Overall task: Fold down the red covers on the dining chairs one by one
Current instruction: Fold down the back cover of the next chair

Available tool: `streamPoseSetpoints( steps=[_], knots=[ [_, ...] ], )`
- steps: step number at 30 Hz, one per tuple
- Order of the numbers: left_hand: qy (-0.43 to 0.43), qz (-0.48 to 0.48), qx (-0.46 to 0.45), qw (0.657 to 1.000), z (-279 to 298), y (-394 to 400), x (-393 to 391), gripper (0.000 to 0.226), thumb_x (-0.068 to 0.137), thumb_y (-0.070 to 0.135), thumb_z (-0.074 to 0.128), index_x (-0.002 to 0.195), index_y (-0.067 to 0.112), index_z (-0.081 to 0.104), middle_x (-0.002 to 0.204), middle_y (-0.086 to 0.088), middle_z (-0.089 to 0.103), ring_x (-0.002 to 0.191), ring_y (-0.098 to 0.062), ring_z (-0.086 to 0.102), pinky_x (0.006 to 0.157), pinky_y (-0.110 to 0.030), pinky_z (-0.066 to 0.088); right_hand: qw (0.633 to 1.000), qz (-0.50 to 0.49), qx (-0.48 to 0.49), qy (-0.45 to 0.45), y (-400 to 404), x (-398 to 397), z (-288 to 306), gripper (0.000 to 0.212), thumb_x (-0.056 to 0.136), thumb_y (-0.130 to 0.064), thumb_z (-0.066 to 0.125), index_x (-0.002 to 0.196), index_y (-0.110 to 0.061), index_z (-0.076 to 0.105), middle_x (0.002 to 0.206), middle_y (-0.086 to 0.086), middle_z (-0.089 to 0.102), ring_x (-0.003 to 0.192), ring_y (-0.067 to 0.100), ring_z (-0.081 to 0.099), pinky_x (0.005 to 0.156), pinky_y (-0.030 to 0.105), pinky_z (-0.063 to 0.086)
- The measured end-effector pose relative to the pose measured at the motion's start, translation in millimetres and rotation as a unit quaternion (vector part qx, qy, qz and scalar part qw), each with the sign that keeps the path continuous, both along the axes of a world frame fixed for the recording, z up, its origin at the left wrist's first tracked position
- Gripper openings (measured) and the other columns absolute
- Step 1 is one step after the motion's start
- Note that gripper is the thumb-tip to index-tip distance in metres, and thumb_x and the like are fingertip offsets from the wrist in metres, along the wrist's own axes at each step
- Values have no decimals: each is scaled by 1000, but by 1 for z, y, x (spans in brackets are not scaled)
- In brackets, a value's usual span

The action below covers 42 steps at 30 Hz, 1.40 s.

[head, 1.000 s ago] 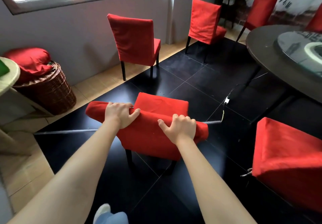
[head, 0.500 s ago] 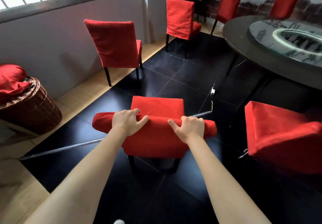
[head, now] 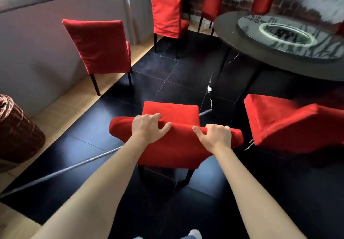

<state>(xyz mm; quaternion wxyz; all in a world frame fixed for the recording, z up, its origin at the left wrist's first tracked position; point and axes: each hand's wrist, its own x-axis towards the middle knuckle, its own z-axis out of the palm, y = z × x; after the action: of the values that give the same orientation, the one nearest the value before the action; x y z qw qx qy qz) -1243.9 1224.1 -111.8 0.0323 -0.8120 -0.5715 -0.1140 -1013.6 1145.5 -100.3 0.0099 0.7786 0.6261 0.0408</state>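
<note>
Head view, read left to right. Wicker basket [head: 17,129] at far left edge, partly cut off; a second ago it sat further into the frame with a red bundle on top, so the view has swung right and tilted up.

Covered chair by the wall [head: 98,47]: cover looks fully down over the back. Same for the next chair [head: 166,15] by the corner. Neither has changed.

Centre: near chair [head: 171,110], seen from behind its back. Red cover [head: 167,151] is bunched into a thick roll along the top of the backrest, its lower part hanging over the back.

Left hand [head: 148,127] lies on the roll, fingers [head: 155,117] curled over its far side, thumb on the near side: gripping the cover. Right hand [head: 216,135] grips it likewise, thumb pointing inward. Both hands hold the same spots as a second ago and the roll looks no lower; only the head has moved.

Judgement: this chair's fold-down is in hand and not finished.

Right: round table [head: 242,39] with glass turntable. Another red-covered chair [head: 290,121] sits just beside the near one; whether its cover is done, cannot tell.
</note>
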Motion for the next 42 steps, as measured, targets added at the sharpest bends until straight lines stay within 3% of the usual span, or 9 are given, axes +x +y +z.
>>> streamPoseSetpoints(
  steps=[5,10,23,34,42],
  knots=[
    [-4,-41,7,999,0,21,-5,85,71,76,11,116,25,63,91,-2,73,86,-28,67,77,-35,43,1000,-25,-3,-9,-3,-10,0,74,89,-74,20,85,-14,64,81,5,68,79,26,63,82,38,40],
    [-2,-73,17,997,1,51,3,71,77,73,23,114,28,64,89,0,73,83,-26,67,74,-33,42,998,-58,0,-16,9,-10,1,73,89,-74,19,86,-15,63,83,4,68,80,26,62,79,37,38],
    [11,-94,21,995,0,113,19,77,77,73,18,117,27,63,92,0,73,83,-25,68,70,-33,43,996,-88,1,5,61,1,3,78,86,-75,18,94,-15,67,93,4,67,89,24,61,83,39,42],
    [17,-103,-4,995,-2,163,54,61,84,69,34,116,26,63,94,2,73,85,-24,67,76,-33,43,995,-102,-9,6,110,36,3,76,85,-74,19,93,-15,66,93,3,66,91,23,60,84,37,41],
    [17,-109,2,994,-4,192,72,72,79,73,20,114,26,63,92,2,73,84,-23,67,74,-34,42,993,-110,-33,-14,138,51,2,73,87,-73,19,88,-15,62,80,2,67,78,23,62,76,35,40]
  ],
)
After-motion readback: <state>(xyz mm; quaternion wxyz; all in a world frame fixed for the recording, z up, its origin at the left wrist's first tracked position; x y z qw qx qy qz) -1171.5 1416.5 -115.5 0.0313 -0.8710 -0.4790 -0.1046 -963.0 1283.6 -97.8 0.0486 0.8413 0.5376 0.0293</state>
